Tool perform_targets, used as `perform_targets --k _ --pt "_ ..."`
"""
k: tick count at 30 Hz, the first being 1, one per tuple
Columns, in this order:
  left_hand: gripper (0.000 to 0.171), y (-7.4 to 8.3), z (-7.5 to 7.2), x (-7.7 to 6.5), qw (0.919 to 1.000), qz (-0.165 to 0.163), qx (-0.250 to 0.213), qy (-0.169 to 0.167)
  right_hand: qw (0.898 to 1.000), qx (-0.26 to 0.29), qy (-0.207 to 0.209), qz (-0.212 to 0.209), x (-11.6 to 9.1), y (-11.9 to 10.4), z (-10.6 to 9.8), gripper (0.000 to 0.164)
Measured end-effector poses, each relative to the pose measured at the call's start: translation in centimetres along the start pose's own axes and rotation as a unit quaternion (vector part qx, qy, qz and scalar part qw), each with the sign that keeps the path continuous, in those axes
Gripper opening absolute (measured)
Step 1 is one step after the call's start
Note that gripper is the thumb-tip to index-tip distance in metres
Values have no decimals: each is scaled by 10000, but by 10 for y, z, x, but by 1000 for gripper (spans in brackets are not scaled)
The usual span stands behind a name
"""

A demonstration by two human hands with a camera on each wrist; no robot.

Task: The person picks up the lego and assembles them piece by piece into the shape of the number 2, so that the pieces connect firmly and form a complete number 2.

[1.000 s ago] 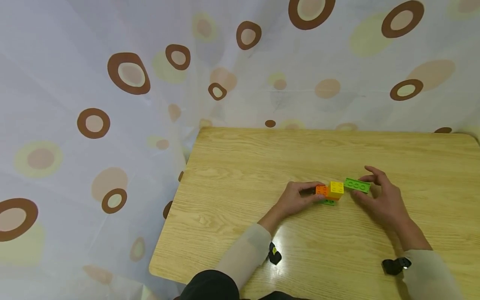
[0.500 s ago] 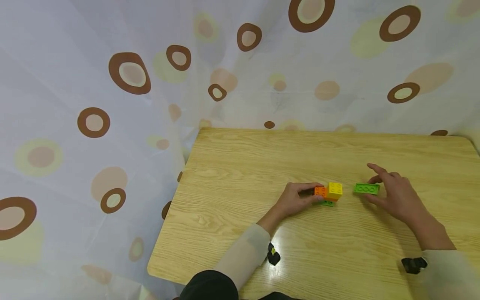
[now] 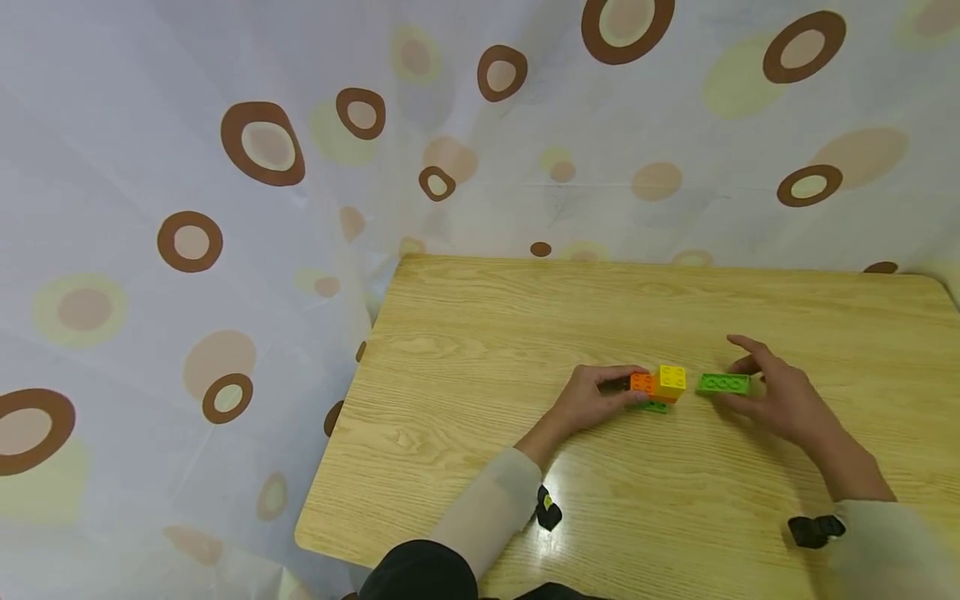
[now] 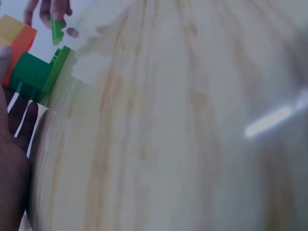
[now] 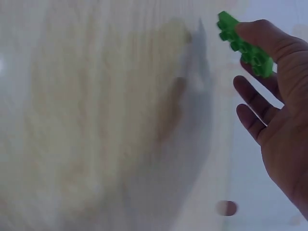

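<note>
My left hand (image 3: 588, 398) holds a small stack of toy building blocks on the table between thumb and fingers. A yellow block (image 3: 671, 379) tops the stack, above an orange block (image 3: 642, 382). Lower down, the left wrist view shows a dark green block (image 4: 31, 74) on a light green base piece (image 4: 58, 72). To the right of the stack, my right hand (image 3: 787, 404) pinches a flat, long light green building block (image 3: 723, 384), apart from the stack. Its studs (image 5: 243, 47) face the table side in the right wrist view. Other right-hand fingers (image 5: 252, 98) extend free of the block.
The wooden table (image 3: 465, 333) has its left edge and rounded front left corner in view. Behind it and to the left hangs a white curtain (image 3: 300, 250) with brown and beige ring patterns. Dark wrist cameras sit at both sleeves (image 3: 487, 500).
My right hand first moved right, away from the stack, then a little back left, and the long green block turned to lie nearly level across the view. The left hand and stack stayed put.
</note>
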State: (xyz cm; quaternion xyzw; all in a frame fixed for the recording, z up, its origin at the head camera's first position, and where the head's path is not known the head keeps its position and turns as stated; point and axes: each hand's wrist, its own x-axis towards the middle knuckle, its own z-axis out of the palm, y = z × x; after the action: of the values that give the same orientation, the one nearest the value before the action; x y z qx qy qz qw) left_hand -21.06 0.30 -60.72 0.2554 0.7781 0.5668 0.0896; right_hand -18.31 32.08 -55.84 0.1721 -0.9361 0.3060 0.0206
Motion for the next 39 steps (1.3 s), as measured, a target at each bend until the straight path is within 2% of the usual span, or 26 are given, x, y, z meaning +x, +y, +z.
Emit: perform_targets --k 4,8,11,15,20,28,31,35,39 --pt "41 1 1 1 10000 11 59 -9 9943 789 568 435 -11 6 19 91" --pt "42 3 0 1 10000 -31 38 6 9811 1446 856 963 -17 6 35 87" --pt "42 2 0 1 10000 -58 -16 29 9737 1693 1019 1132 -18 4 40 86" --pt "42 0 0 0 10000 -34 -19 37 9756 1773 1050 756 -16 0 41 88" --pt "42 -2 2 2 10000 -44 -59 59 9794 1809 845 316 -15 -6 41 90" --pt "41 -2 3 2 9999 -49 -132 87 9893 1131 511 767 -22 -3 35 84" --pt "42 -2 3 1 9999 -60 -137 78 9884 1203 369 851 -24 2 33 88" --pt "42 -2 2 1 9999 -50 -143 44 9856 1346 374 955 -26 7 33 94" --pt "42 -2 2 1 9998 -65 -198 43 9836 1396 502 1023 -27 6 33 86"
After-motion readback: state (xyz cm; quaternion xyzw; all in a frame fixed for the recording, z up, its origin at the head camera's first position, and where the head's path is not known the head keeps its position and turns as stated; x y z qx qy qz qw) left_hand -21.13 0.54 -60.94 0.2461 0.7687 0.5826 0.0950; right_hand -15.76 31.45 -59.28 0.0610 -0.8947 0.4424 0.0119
